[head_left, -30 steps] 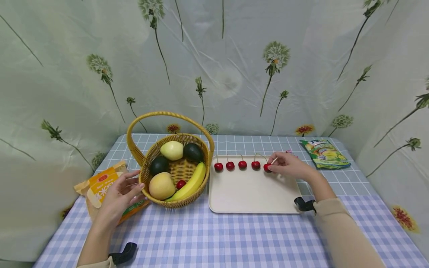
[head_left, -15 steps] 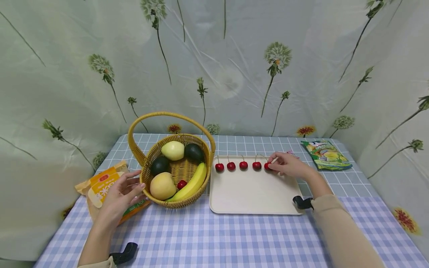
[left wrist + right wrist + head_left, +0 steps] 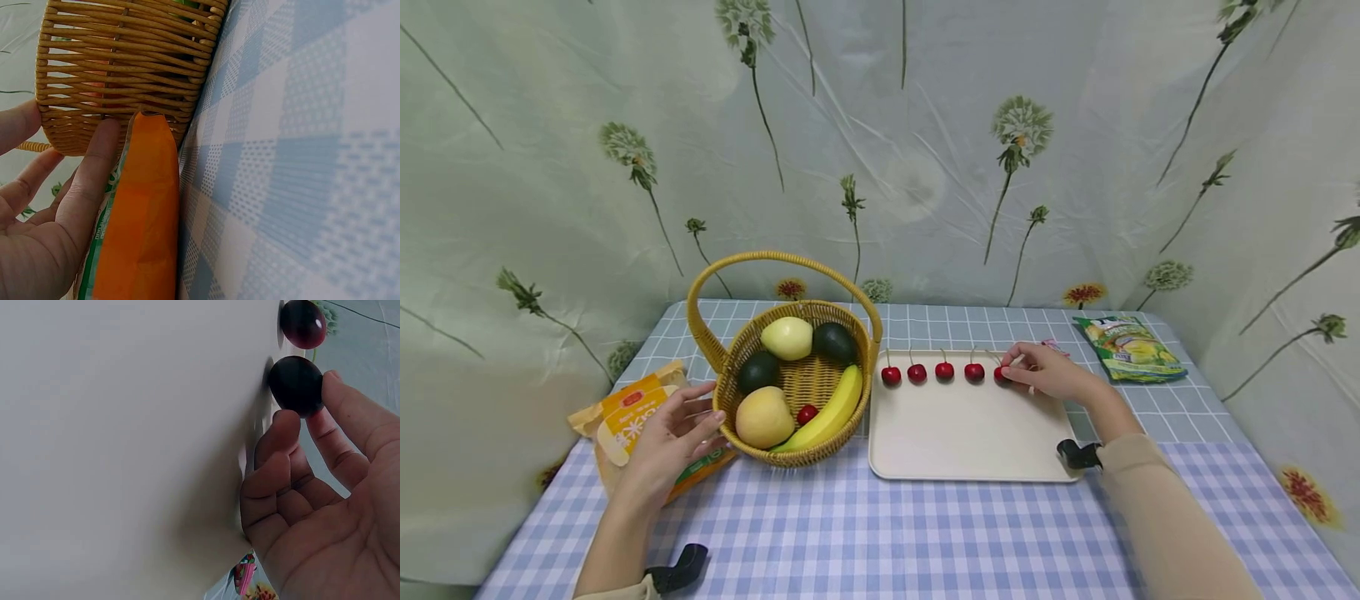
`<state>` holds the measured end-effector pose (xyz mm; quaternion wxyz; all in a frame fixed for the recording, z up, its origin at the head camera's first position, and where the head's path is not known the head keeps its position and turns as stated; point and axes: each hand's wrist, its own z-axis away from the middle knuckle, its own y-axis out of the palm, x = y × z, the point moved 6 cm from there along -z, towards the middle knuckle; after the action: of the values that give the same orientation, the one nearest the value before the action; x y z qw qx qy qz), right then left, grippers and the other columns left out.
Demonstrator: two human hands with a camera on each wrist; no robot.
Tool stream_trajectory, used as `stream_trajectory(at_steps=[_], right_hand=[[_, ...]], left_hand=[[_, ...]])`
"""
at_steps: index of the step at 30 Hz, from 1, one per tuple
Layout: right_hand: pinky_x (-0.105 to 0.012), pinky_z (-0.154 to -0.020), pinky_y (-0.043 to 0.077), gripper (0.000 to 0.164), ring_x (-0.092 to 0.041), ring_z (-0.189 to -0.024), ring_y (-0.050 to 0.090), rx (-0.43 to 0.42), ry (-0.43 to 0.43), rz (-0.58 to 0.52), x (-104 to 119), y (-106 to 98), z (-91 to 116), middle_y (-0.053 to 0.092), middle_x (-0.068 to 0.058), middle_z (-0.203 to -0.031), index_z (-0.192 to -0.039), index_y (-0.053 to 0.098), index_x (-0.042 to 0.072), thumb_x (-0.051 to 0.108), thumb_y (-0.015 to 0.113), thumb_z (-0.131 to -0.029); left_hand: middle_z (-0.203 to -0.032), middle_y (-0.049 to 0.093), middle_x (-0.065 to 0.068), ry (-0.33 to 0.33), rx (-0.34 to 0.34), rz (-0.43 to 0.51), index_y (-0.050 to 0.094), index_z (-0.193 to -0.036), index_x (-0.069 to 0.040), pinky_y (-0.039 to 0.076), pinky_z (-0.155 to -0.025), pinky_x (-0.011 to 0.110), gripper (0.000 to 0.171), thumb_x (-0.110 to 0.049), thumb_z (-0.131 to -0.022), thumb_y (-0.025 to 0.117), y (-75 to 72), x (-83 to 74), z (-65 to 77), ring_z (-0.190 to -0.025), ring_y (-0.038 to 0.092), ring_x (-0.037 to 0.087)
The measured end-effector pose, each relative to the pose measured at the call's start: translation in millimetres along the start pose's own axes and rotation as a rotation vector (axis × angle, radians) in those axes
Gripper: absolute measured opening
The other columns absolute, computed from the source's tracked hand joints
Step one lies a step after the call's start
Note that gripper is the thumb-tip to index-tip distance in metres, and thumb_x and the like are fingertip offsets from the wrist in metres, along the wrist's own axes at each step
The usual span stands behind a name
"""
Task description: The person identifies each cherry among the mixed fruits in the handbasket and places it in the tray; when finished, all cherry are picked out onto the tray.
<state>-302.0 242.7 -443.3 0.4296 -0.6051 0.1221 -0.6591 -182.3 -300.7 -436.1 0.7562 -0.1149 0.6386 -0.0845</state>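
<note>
My right hand (image 3: 1047, 372) pinches a red cherry (image 3: 1000, 377) at the right end of a row of stemmed cherries along the far side of a cream tray (image 3: 973, 442). In the right wrist view, thumb and fingertips hold this dark, shaded cherry (image 3: 294, 386) beside its neighbour (image 3: 304, 324). My left hand (image 3: 662, 442) touches the near-left side of a wicker basket (image 3: 808, 379), its fingers fairly straight against the outer weave (image 3: 131, 69). Inside lie a banana (image 3: 831, 412), a yellow round fruit (image 3: 763, 417), a pale yellow-green fruit (image 3: 787, 337), two dark green fruits and one cherry (image 3: 807, 414).
An orange snack bag (image 3: 640, 408) lies under and beside my left hand, against the basket. A green snack packet (image 3: 1131, 348) rests at the back right, with a small pink wrapper (image 3: 1054, 345) behind the tray. A dandelion-print curtain (image 3: 917, 167) stands behind the table.
The held cherry has shifted very slightly to the right with my right hand, staying at the end of the row. My left hand keeps its place on the basket.
</note>
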Motion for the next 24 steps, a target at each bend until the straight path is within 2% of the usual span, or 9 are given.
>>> stream_trajectory(at_steps=[16, 24], right_hand=[[-0.032, -0.075, 0.054, 0.028, -0.021, -0.085, 0.059, -0.009, 0.015, 0.004, 0.4, -0.3, -0.5, 0.067, -0.008, -0.094, -0.126, 0.065, 0.005, 0.026, 0.065, -0.109], [-0.031, -0.073, 0.054, 0.031, -0.021, -0.086, 0.061, -0.008, 0.025, 0.001, 1.7, -2.7, 2.5, 0.067, -0.012, -0.1, -0.131, 0.063, 0.003, 0.026, 0.064, -0.109]], left_hand=[[-0.154, 0.047, 0.022, 0.004, 0.005, 0.005, 0.04, -0.162, -0.009, 0.067, -0.088, 0.028, 0.065, -0.029, -0.107, 0.068, -0.2, -1.4, 1.5, -0.105, 0.066, -0.004], [-0.155, 0.047, 0.022, -0.003, 0.005, 0.003, 0.041, -0.163, -0.01, 0.067, -0.088, 0.028, 0.065, -0.029, -0.107, 0.069, -0.8, 0.2, 0.7, -0.105, 0.066, -0.005]])
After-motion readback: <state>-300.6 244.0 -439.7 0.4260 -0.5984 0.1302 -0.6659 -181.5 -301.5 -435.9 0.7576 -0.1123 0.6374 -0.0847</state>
